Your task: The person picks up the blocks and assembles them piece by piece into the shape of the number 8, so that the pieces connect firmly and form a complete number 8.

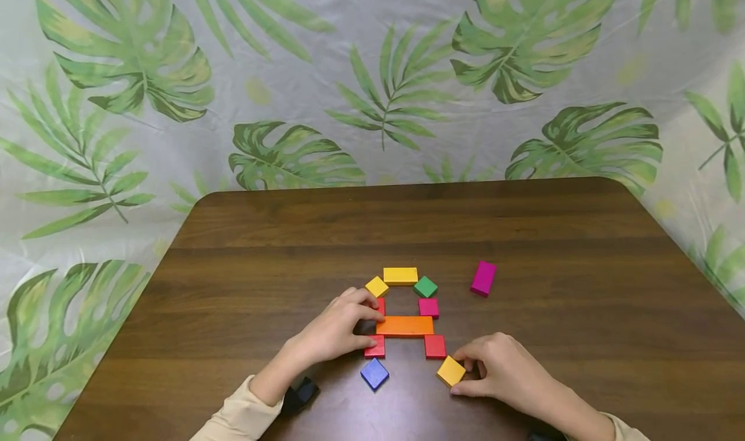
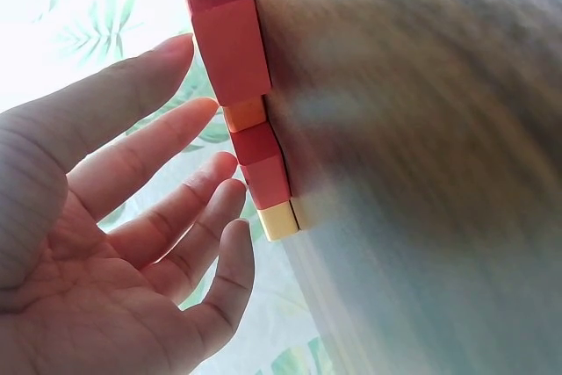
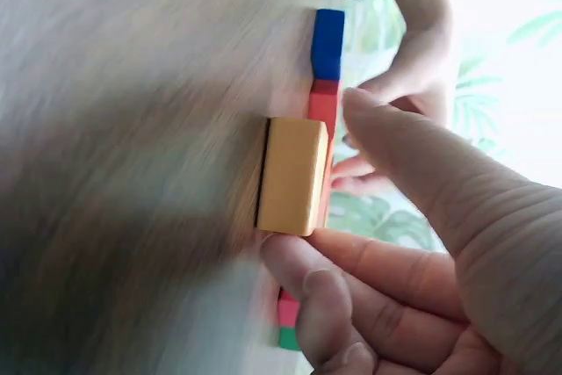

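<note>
In the head view, flat blocks form an outline on the table. My left hand (image 1: 337, 321) reaches over its left side, fingertips at the upper red block (image 1: 381, 306) and the orange block (image 1: 404, 326), thumb at the lower red block (image 1: 375, 346). The left wrist view has these fingers (image 2: 140, 151) spread and loosely extended. At lower right, my right hand (image 1: 503, 370) holds a yellow-orange square block (image 1: 451, 371) by its edges, standing cornerwise on the table. The right wrist view places this block (image 3: 294, 176) between curled fingers and thumb. A blue block (image 1: 375, 374) lies cornerwise below the left hand.
More blocks sit above: a yellow bar (image 1: 400, 276), a yellow square (image 1: 377, 287), a green square (image 1: 425, 287), a pink square (image 1: 429, 308). A red square (image 1: 434, 346) lies under the orange bar's right end. Apart at right lies a magenta block (image 1: 483, 279) on the wooden table (image 1: 262, 247).
</note>
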`<state>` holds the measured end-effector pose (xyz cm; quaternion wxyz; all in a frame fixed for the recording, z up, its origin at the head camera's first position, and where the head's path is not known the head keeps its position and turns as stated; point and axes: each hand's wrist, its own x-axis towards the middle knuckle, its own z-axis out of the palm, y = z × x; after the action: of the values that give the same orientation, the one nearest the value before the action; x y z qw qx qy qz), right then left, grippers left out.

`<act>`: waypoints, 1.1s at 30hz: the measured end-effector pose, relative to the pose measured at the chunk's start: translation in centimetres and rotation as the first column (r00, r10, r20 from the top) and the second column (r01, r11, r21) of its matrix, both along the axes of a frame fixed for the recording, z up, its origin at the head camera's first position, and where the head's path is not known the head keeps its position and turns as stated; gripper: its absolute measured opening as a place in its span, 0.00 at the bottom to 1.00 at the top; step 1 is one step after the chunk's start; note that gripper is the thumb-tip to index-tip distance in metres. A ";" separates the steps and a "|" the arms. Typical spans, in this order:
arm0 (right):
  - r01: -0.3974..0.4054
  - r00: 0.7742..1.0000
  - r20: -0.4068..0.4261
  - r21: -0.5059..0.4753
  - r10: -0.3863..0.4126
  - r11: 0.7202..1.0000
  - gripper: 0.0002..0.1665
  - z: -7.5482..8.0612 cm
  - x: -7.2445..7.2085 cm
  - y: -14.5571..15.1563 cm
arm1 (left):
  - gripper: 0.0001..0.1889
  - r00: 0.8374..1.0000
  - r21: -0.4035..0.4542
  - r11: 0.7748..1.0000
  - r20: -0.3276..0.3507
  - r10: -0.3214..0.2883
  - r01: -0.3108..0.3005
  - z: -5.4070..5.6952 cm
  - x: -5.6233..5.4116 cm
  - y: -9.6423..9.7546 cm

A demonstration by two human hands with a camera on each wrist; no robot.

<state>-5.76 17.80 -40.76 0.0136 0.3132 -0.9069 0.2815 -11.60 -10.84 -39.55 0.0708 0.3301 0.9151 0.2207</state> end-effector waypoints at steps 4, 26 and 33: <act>-0.024 1.000 -0.014 0.008 0.025 1.000 0.14 -0.1 0.2 -0.2 | 0.16 1.000 0.003 1.000 -0.011 -0.009 0.009 -0.1 0.0 0.0; 0.117 0.980 -0.182 0.197 -0.081 0.973 0.22 -0.1 0.8 -2.4 | 0.16 1.000 0.003 1.000 -0.018 -0.008 0.008 0.0 -0.1 0.0; 0.130 0.981 -0.167 0.211 -0.095 0.969 0.21 -0.1 0.8 -2.5 | 0.16 1.000 0.003 1.000 -0.014 -0.010 0.010 0.0 -0.1 0.0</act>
<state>-4.97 15.32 -40.81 0.0655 0.2818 -0.9451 0.1523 -11.73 -10.86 -39.58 0.0650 0.3363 0.9135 0.2194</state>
